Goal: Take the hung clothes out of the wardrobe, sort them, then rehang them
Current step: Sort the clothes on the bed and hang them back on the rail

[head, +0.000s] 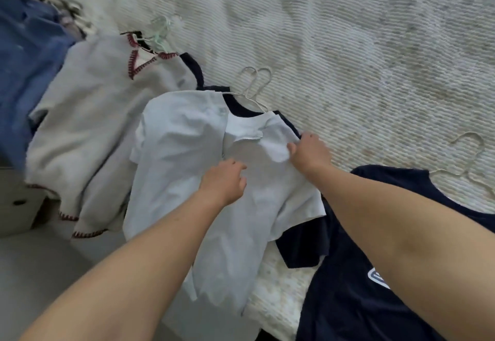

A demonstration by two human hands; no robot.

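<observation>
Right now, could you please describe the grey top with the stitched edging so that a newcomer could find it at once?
Start at the white textured bedspread and go to its left side, where clothes lie in a row. The grey V-neck top lies between the blue garment and the white T-shirt. It alone has red-and-dark stitching along neckline and hems.
</observation>
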